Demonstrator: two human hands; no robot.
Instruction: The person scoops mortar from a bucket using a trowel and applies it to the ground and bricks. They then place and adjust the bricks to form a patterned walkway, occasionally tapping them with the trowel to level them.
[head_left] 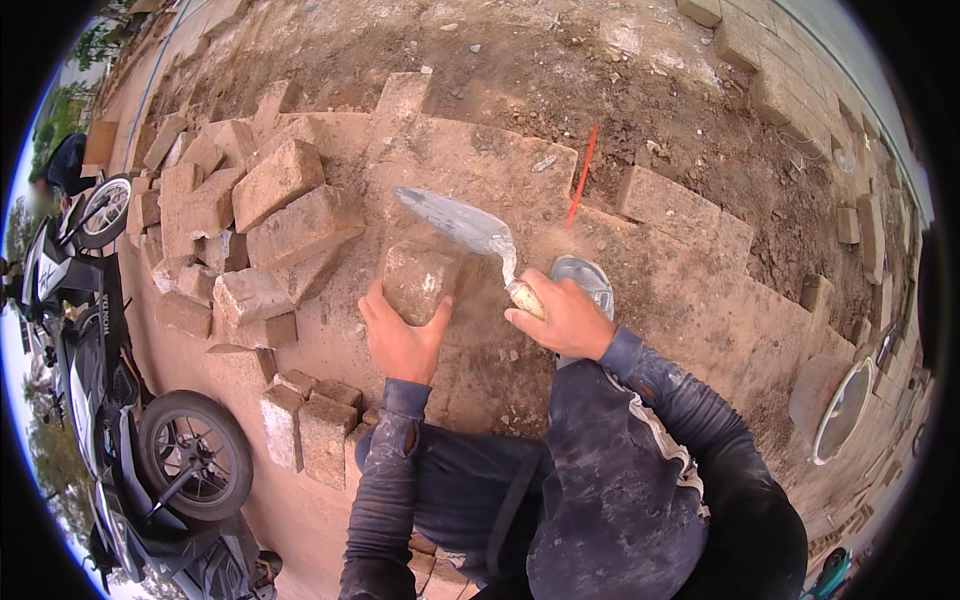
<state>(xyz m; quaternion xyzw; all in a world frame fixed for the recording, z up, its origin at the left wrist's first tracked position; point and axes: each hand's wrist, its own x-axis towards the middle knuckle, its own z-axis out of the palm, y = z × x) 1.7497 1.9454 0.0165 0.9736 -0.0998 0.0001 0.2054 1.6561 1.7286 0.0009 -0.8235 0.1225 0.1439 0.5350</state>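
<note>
My left hand (404, 342) grips the near end of a brown paving brick (420, 278), thumb on its right side and fingers on its left. The brick stands over the dusty paved ground in front of my knees; whether it rests there or is lifted I cannot tell. In my right hand (570, 318) is a pointing trowel (462, 224), held by its pale worn handle. Its grey blade points away to the left, beyond the brick and apart from it. My shoe (592, 280) shows behind the right hand.
Loose bricks (280, 183) lie heaped on the left. A parked motorcycle (95, 370) stands past them, with a person (68, 165) farther off. A red strip (584, 175) lies by the stepped paving edge, beside bare soil (700, 130). At right is a bucket (835, 408).
</note>
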